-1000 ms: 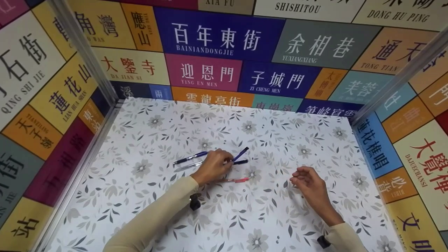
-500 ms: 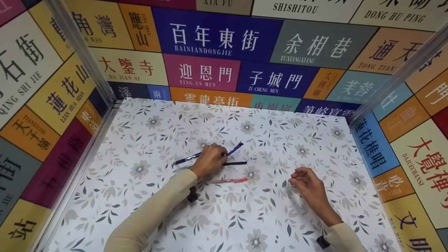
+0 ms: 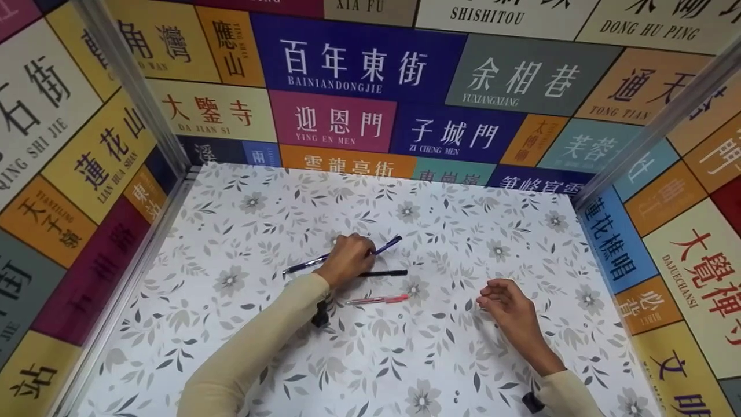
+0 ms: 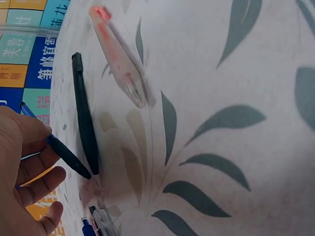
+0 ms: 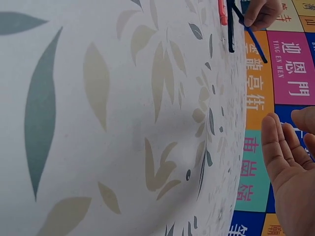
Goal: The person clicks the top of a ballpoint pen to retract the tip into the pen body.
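Observation:
My left hand [image 3: 349, 259] pinches a blue pen [image 3: 389, 245] between thumb and fingers, over the group of pens; its dark lower end [image 4: 69, 157] points down close to the table in the left wrist view. Just beside that end lies a black pen [image 4: 84, 115]. A clear pen with a pink end [image 3: 377, 300] lies nearer the person. Left of the hand, another blue pen [image 3: 305, 265] sticks out from behind it. A clear pen [image 4: 102, 221] shows at the bottom of the left wrist view. My right hand [image 3: 509, 304] hovers to the right, fingers loosely bent, holding nothing.
The table [image 3: 440, 359] has a white cover printed with leaves and flowers. Panels with colourful place-name signs [image 3: 359, 55] enclose it at the back and both sides, with metal-looking strips [image 3: 153, 116] at the corners.
My left hand has shifted slightly left and away from the person, carrying the blue pen. The clear pen beside it has become hidden in the head view. My right hand has stayed nearly still.

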### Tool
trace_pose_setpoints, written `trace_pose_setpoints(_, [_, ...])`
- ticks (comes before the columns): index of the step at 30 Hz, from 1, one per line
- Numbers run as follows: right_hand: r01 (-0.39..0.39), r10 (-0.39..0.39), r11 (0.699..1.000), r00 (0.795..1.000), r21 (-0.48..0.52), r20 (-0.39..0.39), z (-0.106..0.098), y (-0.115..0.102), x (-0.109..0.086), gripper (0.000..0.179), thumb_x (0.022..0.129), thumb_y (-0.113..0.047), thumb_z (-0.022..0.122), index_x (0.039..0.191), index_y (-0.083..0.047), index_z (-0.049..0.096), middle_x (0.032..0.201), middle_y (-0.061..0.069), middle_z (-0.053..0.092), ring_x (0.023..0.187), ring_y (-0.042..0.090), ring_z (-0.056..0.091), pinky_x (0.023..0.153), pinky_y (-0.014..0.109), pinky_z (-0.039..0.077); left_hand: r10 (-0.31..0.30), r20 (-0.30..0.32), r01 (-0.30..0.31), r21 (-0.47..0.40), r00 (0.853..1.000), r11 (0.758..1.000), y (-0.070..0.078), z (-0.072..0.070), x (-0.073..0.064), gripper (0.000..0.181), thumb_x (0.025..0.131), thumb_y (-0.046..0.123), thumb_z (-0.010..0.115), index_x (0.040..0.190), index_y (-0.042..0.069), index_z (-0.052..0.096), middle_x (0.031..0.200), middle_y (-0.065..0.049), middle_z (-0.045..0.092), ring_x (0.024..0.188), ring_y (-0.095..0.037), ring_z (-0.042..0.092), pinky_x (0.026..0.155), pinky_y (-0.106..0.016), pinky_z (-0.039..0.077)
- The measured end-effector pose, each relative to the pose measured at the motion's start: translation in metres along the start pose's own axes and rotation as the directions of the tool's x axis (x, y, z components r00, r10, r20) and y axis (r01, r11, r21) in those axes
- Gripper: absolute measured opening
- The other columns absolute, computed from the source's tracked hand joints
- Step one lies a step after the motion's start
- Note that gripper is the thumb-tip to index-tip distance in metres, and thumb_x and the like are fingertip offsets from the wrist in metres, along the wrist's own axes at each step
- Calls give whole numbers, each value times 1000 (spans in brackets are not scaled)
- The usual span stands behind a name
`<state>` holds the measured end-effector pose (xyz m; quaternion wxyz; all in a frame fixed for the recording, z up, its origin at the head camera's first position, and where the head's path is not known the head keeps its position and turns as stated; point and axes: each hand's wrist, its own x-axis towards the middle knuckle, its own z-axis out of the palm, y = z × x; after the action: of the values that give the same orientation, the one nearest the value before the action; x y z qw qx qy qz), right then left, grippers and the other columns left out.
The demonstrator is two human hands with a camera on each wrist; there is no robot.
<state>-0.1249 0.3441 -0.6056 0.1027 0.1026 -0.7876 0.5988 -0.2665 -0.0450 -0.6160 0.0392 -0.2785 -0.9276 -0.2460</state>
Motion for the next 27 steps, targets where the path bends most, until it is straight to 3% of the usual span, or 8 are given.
trace_pose_setpoints(5, [28, -29, 1000, 1000, 10, 11, -1, 2, -1, 36, 94, 15, 77, 127, 9, 64, 112, 38, 66, 98, 24, 76, 85, 25, 62, -13, 28, 11, 47, 1000, 999, -5, 5, 5, 13, 102, 20, 78, 104, 9, 83, 97, -6, 79, 95, -31, 70, 90, -52, 50])
trace_pose_setpoints(10, [14, -14, 1000, 1000, 9, 8, 0, 3, -1, 36, 94, 14, 78, 127, 8, 64, 113, 40, 64, 99, 24, 76, 86, 26, 62, -4, 28, 2, 83, 1000, 997, -10, 10, 7, 11, 100, 16, 77, 94, 8, 80, 92, -8, 77, 93, -33, 69, 88, -54, 50])
trace_pose_setpoints(21, [-5, 5, 998, 1000, -60, 1, 5, 2, 1, 32, 96, 9, 79, 125, 4, 67, 111, 26, 72, 98, 21, 76, 84, 21, 61, 4, 41, -8, 107, 999, 994, -11, 14, 8, 12, 100, 18, 75, 95, 7, 78, 95, -10, 74, 95, -34, 66, 89, -55, 49])
trace_pose_setpoints(27, [129, -120, 968, 991, -217, 57, 5, 1, 3, 33, 95, 15, 76, 125, 2, 71, 110, 21, 76, 98, 22, 76, 87, 14, 56, 0, 19, -2, 128, 1000, 992, -4, 9, 4, 18, 104, 24, 72, 108, 7, 77, 107, -10, 74, 108, -32, 63, 92, -55, 47])
